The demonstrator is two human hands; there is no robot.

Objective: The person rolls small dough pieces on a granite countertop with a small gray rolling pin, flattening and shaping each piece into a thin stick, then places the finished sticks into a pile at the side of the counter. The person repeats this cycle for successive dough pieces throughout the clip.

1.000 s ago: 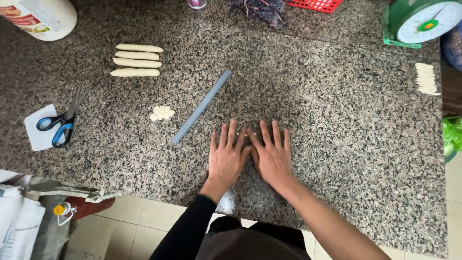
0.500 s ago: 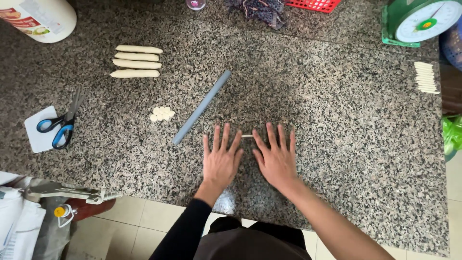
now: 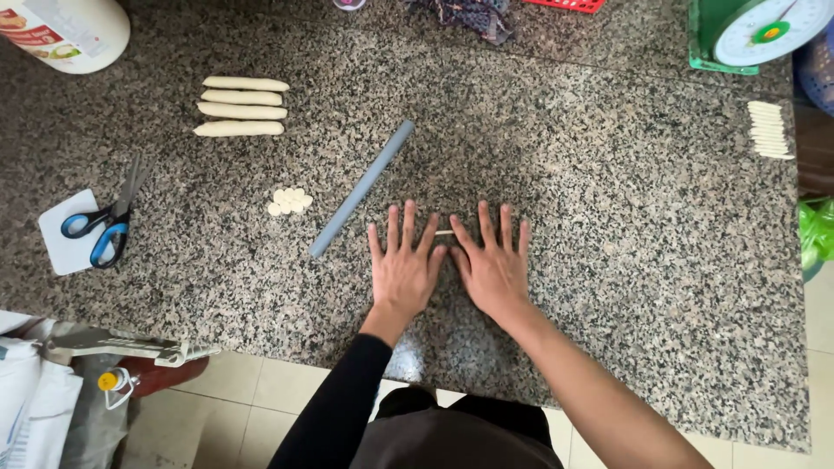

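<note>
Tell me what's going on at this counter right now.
A person presses both palms flat on the granite counter, left hand and right hand side by side over a thin pale dough strand that shows between the fingers. A grey rod lies just to the left, with four dough logs and blue-handled scissors farther left.

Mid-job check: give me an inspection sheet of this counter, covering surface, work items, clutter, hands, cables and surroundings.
Surface: speckled granite counter, tiled floor below its near edge.
Work items: thin dough strand showing between the hands; four dough logs; small dough pieces; grey rolling rod; pale strips at the right edge.
Clutter: blue-handled scissors on a white card; white container; green scale.
Hands: left hand and right hand flat, fingers spread, on the strand.
Cables: nothing seen.
Surroundings: red basket, green bag.
</note>
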